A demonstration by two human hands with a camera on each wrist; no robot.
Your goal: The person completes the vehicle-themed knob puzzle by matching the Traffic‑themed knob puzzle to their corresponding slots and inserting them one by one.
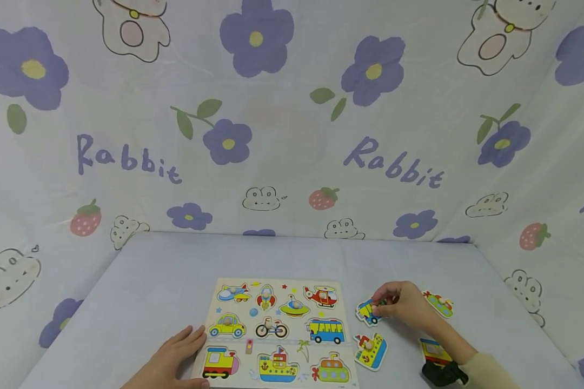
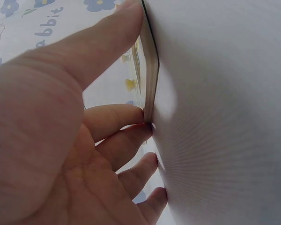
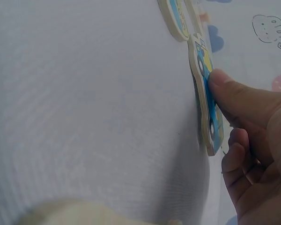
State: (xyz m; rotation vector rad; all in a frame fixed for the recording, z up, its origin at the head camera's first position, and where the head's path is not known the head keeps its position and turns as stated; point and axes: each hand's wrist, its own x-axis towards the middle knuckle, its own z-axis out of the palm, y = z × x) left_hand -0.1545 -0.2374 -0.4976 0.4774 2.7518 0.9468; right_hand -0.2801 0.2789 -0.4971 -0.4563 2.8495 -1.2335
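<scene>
A wooden vehicle puzzle board lies flat on the table. My left hand rests at its left edge, fingers spread; in the left wrist view the thumb and fingertips touch the board's edge. My right hand is to the right of the board and pinches a blue and yellow bus piece. In the right wrist view the bus piece is slightly tilted, its lower side close to the table, with the thumb against its face. Knobbed plane, rocket and car pieces sit in the board.
Just below the bus piece lies a loose boat piece. Farther right are a submarine piece and a train piece, partly covered by the right wrist's black device. A patterned cloth wall stands behind the table.
</scene>
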